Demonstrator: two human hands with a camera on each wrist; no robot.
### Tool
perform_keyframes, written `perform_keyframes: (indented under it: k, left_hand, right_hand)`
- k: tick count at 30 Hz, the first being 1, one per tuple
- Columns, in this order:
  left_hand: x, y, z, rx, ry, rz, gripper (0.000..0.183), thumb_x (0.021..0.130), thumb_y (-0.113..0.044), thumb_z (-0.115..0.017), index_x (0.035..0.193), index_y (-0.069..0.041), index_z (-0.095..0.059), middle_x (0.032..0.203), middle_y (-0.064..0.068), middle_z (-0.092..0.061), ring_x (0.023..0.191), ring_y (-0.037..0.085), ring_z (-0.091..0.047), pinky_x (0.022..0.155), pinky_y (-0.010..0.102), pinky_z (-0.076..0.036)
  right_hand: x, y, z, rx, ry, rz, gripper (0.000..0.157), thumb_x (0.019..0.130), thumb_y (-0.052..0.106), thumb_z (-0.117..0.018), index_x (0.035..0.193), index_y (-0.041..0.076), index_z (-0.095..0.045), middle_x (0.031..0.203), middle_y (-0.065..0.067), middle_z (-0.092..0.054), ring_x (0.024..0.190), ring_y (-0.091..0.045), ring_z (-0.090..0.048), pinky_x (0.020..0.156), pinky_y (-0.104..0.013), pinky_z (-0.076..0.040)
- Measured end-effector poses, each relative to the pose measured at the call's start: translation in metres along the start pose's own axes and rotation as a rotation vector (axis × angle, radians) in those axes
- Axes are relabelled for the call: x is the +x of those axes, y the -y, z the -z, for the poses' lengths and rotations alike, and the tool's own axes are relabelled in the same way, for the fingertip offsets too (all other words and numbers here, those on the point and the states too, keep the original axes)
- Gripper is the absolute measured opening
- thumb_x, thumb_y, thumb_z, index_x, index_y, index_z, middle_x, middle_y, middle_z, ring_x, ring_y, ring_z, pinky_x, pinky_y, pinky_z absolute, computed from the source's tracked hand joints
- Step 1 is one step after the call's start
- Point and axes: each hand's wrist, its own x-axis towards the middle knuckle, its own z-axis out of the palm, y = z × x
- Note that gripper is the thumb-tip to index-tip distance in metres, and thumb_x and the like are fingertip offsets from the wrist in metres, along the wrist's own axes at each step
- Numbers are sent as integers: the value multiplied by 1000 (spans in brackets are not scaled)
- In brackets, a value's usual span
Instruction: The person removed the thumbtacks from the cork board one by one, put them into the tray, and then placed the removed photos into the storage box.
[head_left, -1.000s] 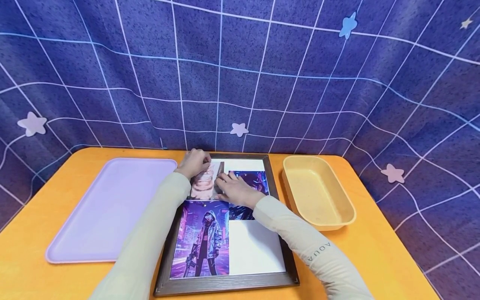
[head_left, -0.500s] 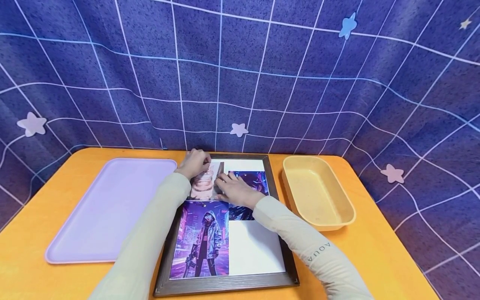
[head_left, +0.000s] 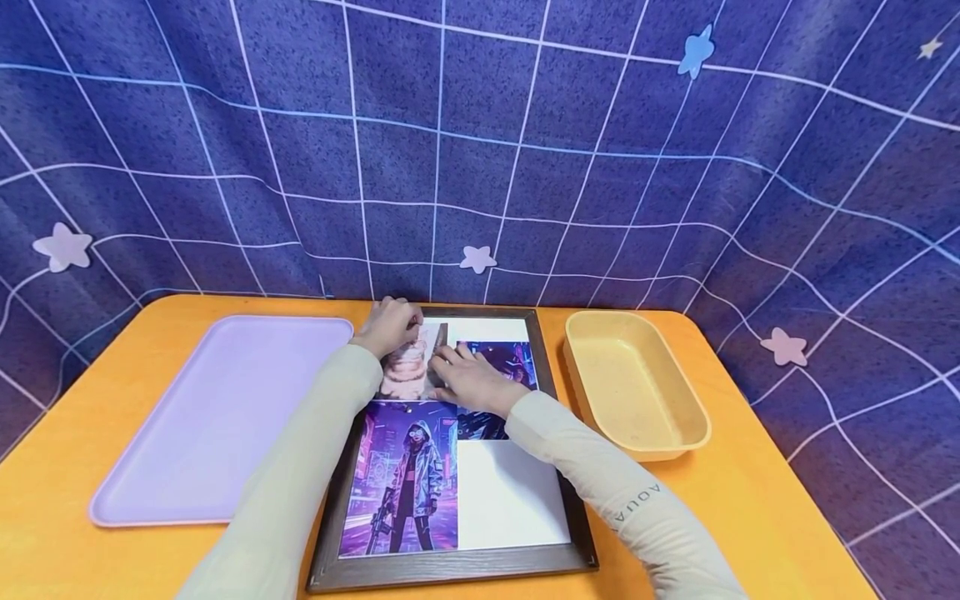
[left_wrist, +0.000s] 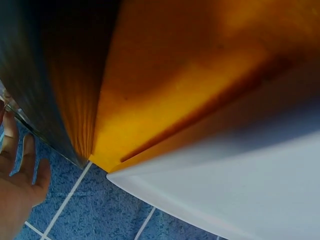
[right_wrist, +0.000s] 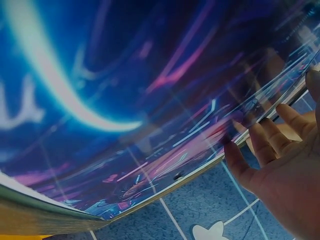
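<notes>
A dark wood-look picture frame (head_left: 450, 568) lies on the orange table, with a white backing (head_left: 513, 492) and several prints in it. My left hand (head_left: 392, 325) is at the frame's upper left corner, fingertips bent down at the top of a pinkish print (head_left: 405, 382). Resting on the right side of that print are the spread fingers of my right hand (head_left: 480, 382), whose palm covers part of a dark purple-blue print (head_left: 519, 360). Below lies a print of a hooded figure (head_left: 408, 479). The wrist views show my left hand (left_wrist: 20, 195) and right hand (right_wrist: 290, 175) with loosely bent fingers.
Left of the frame lies a shallow lilac tray (head_left: 217, 425). A deeper yellow tub (head_left: 637, 383) stands to the right. Behind the orange table (head_left: 772, 525) hangs a blue grid-patterned curtain (head_left: 480, 167) with stars on it.
</notes>
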Motion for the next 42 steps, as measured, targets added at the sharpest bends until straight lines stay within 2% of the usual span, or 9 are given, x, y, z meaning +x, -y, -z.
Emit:
perform_keyframes:
  k: [9,19,28,36,42]
  left_hand:
    - [0,2,-1,-11,-4,-4,15,78,-13,-60,91,-12,-68,94,11,-65,90,36,-54,79,49,-39]
    - [0,7,-2,-9,-36,-30,17,78,-12,-58,91,-13,-69,92,10,-65,87,36,-54,78,50,-40]
    - [-1,5,10,-33,-39,-29,18,79,-13,-57,93,-10,-69,93,11,-64,89,35,-54,79,49,-40]
    - [-4,4,20,-24,-35,-79,15,80,-16,-62,92,-11,-69,92,9,-64,88,34,-54,79,48,-40]
    - [-12,7,27,-40,-68,-136,14,80,-16,-63,91,-11,-69,91,8,-64,86,31,-55,76,47,-41]
  right_hand:
    - [1,1,1,-1,13,0,45,92,43,-44,130,19,-40,139,-3,-35,134,-37,-27,102,-54,-31]
    - [0,3,1,24,-15,16,41,92,42,-47,125,19,-43,138,-1,-37,132,-37,-30,101,-56,-32]
    - [1,1,1,19,-6,9,41,92,41,-47,126,20,-42,140,-2,-35,132,-36,-29,102,-55,-31]
    - [0,0,1,32,5,0,42,92,43,-46,127,20,-42,141,-2,-35,134,-38,-27,102,-56,-29]
    - [0,0,1,41,5,-2,42,92,42,-47,127,20,-43,139,-2,-37,133,-38,-27,102,-56,-30]
